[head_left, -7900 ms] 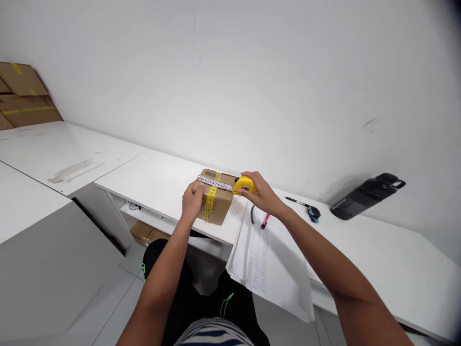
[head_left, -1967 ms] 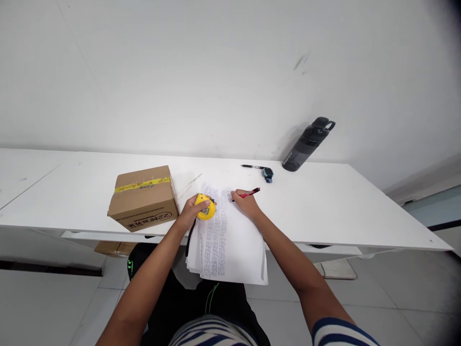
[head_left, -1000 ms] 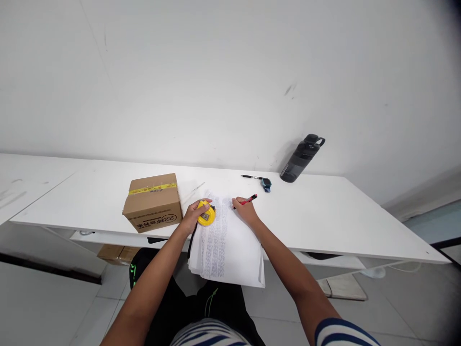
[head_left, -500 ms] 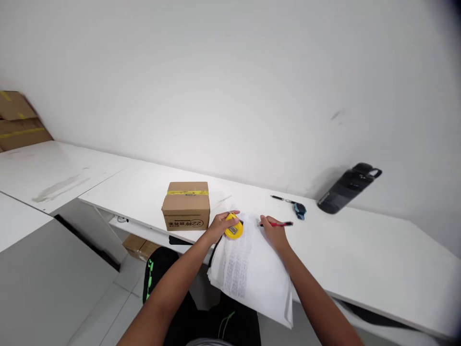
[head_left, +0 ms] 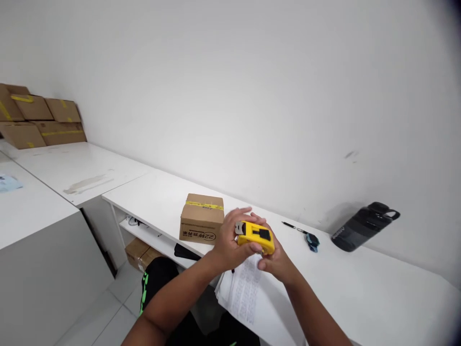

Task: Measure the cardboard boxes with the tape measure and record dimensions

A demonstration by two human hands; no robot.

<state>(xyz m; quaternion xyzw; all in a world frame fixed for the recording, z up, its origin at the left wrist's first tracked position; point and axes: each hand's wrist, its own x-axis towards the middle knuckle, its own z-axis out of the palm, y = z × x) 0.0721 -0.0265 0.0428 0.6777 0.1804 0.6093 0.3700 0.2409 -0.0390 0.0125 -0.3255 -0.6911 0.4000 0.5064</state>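
Observation:
A yellow tape measure (head_left: 255, 234) is held up over the desk between my two hands, its metal hook end toward the left and a black slider on its upper face. My left hand (head_left: 227, 246) grips its left end, thumb along the near side. Around its right end are the fingers of my right hand (head_left: 279, 262). Beneath my hands lies a stack of handwritten paper sheets (head_left: 247, 300), partly hidden by them and overhanging the desk's front edge. Just left of my left hand stands a closed cardboard box (head_left: 200, 228) with yellow tape. No red pen is visible.
A dark water bottle (head_left: 363, 226) stands against the wall, with a blue-strapped watch (head_left: 311, 241) and a black pen (head_left: 292, 226) left of it. Several taped boxes (head_left: 59, 132) are stacked at the far left. Under the desk, a shelf (head_left: 158, 236) and another box (head_left: 137, 253) show.
The tape measure has come up off the papers, and my right hand has moved left onto it. The red pen it held is out of sight. My view has shifted left and upward.

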